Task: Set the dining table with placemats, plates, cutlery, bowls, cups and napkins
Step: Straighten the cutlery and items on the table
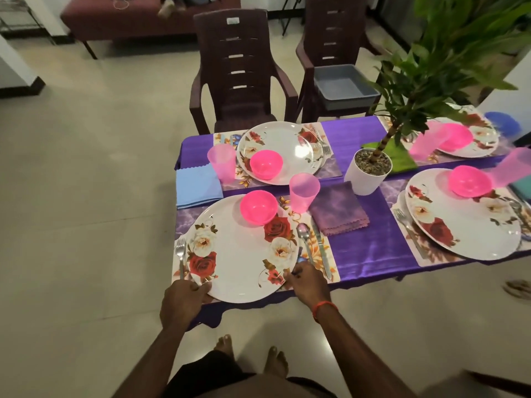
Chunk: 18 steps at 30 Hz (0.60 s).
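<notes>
Plates: four
Pink bowls: four
Pink cups: four
Placemats: four
Napkins: four
Forks: three
Chairs: two
Potted plant: one
Grey tub: one

The table before me wears a shiny purple cloth that hangs over its edges. Four floral mats lie on it: the near left placemat, far left placemat, near right placemat and far right placemat. A blue napkin lies at the left edge between the two left mats. A purple napkin lies just right of my near mat. A white pot stands mid-table, with a green napkin just behind it.
</notes>
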Each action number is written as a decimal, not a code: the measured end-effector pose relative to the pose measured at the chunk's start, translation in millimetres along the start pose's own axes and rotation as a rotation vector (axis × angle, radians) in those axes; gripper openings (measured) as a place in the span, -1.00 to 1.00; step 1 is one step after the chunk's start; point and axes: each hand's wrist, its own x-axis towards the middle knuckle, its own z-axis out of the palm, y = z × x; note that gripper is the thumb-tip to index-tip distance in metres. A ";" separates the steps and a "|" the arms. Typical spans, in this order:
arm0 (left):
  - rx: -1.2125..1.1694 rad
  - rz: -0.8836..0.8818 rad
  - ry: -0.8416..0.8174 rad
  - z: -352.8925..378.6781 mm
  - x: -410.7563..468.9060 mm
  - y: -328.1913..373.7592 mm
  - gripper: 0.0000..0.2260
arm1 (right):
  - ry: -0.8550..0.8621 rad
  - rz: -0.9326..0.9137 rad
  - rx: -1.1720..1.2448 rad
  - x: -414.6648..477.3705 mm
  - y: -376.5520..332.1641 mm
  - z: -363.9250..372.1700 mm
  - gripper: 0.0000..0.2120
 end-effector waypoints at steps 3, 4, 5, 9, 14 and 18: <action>-0.036 -0.008 -0.002 4.5 -0.1 -0.7 -0.67 | 0.016 -0.009 -0.021 0.3 1.1 -1.9 -0.76; -0.059 -0.018 -0.001 5.8 1.0 -1.0 -0.68 | 0.021 -0.012 -0.024 0.7 1.8 -1.3 -0.76; -0.082 -0.027 0.001 6.3 2.2 -1.7 -0.69 | 0.026 -0.012 -0.023 0.6 2.0 -0.2 -0.76; -0.115 -0.039 -0.003 9.0 4.9 -3.6 -0.68 | 0.045 -0.016 -0.014 -0.7 1.2 3.0 -0.77; -0.033 -0.010 0.000 3.6 6.4 -5.8 -0.64 | 0.001 -0.031 -0.107 6.1 0.5 -10.1 -0.74; 0.010 -0.015 0.144 -12.4 7.8 -13.3 -0.68 | 0.226 -0.123 -0.256 17.4 -1.3 -32.5 -0.80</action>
